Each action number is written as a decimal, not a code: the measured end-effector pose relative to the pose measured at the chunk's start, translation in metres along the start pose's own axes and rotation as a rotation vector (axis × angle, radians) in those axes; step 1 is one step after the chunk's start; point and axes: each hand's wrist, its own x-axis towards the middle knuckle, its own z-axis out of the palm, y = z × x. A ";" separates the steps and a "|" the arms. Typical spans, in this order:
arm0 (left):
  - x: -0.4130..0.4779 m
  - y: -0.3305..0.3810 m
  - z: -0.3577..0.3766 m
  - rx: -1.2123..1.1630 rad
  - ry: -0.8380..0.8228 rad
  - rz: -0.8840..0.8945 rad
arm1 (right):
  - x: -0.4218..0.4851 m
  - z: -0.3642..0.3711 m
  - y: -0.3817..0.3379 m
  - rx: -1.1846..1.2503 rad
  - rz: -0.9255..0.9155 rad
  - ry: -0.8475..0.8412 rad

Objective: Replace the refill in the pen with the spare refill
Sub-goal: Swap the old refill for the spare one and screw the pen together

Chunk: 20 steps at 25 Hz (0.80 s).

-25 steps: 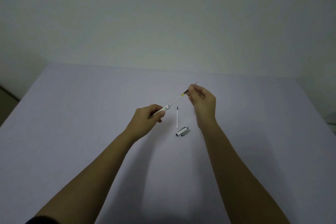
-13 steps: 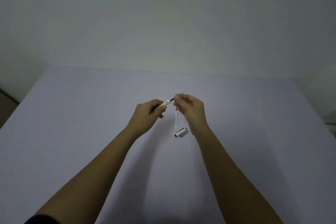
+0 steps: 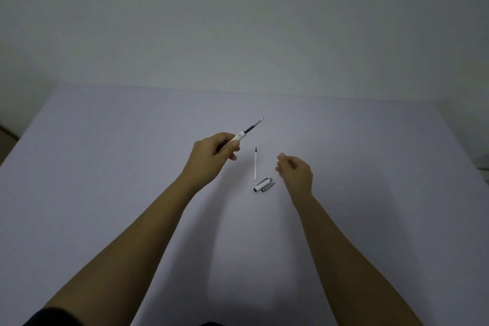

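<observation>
Pulled back empty and half-curled, right hand (image 3: 295, 170); left hand (image 3: 214, 156) gripping pen (image 3: 239, 137), refill (image 3: 254, 124) seated; next, refit cap (image 3: 263, 184).

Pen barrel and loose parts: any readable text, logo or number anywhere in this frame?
None readable.
Pen barrel in the left hand: a small greyish mark, too blurred to read.
Loose refill and cap piece on the table: no markings visible.
</observation>
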 end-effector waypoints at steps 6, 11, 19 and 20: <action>0.006 -0.006 -0.001 0.001 -0.005 -0.023 | 0.007 0.001 0.056 -0.476 0.010 -0.034; 0.009 -0.010 -0.003 0.004 -0.006 -0.047 | 0.009 0.014 0.060 -0.488 -0.039 -0.047; 0.009 -0.018 -0.002 -0.003 -0.011 -0.076 | 0.014 0.014 0.065 -0.450 -0.004 -0.033; 0.008 -0.020 -0.001 0.000 -0.016 -0.082 | 0.015 0.011 0.066 -0.413 0.018 -0.033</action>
